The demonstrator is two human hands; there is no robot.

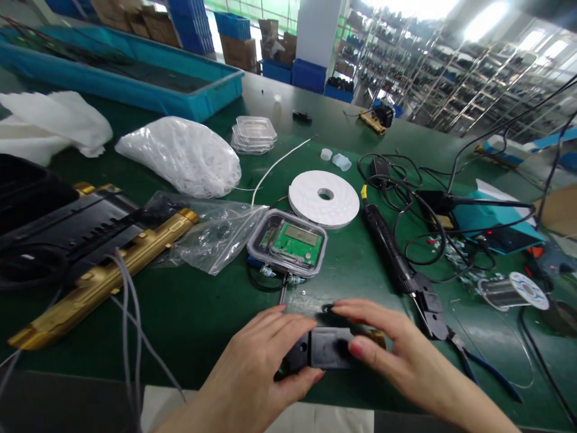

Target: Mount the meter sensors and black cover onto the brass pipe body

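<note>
A black rectangular plastic housing (332, 347) lies at the table's front edge. My left hand (264, 358) is closed around its left end, thumb in front and fingers behind. At the right end, my right hand (387, 343) grips it with the thumb on top of the near side. A bit of gold-coloured part (377, 338) shows under the right palm. By the right fingertips is a small black piece (328, 308), too little to name. Just behind sits a clear-lidded box (288, 243) with a green circuit board and display inside, its grey cable leading toward my left hand.
Right of the box lie an electric screwdriver (390, 246), blue-handled pliers (491, 373) and a solder spool (514, 291). A white tape roll (306, 195) is behind it. Gold-and-black assemblies (130, 258) with grey cables, plastic bags (184, 156) and a blue tray (193, 102) occupy the left.
</note>
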